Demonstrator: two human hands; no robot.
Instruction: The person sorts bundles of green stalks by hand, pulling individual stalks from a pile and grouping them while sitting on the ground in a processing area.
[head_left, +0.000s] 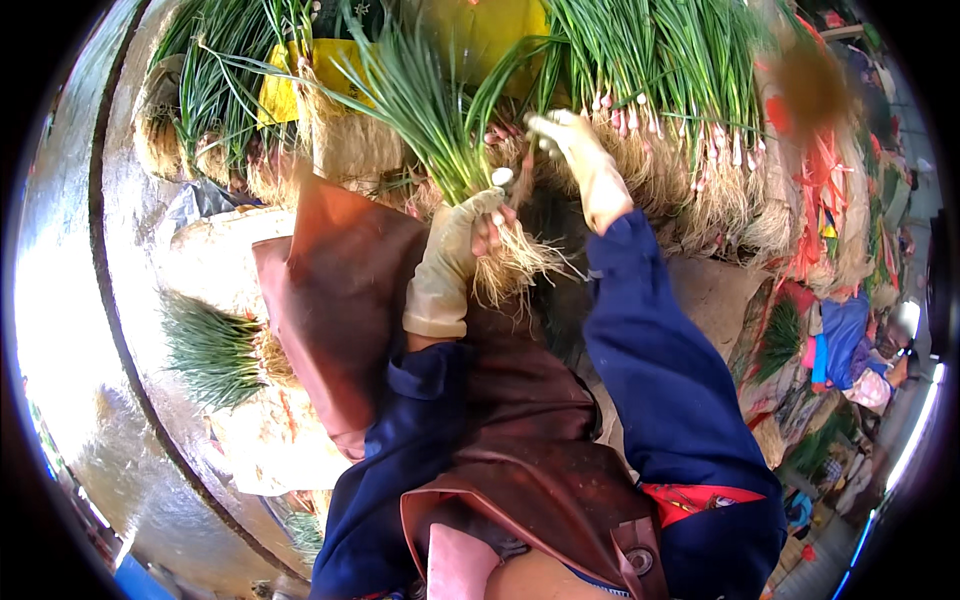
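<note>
My gloved left hand [466,235] is closed around a bunch of spring onions [432,125]. Their green leaves fan up and away from me, and pale stringy roots hang out below my fingers. To the right, my gloved right hand [583,160] reaches over the edge of a big pile of spring onions [655,70] with small pinkish bulbs. Its fingers stretch out to the left and look slightly apart, with nothing visible in them. A small round white spot [502,176] shows beside the left hand's thumb; what it is I cannot tell.
More spring onions [215,95] lie at the far left, near yellow sheeting [345,70]. A tied bunch [215,350] rests on a pale sack beside my brown apron [345,270]. Red plastic strips [820,190] hang at the right. Another person [860,345] is further right.
</note>
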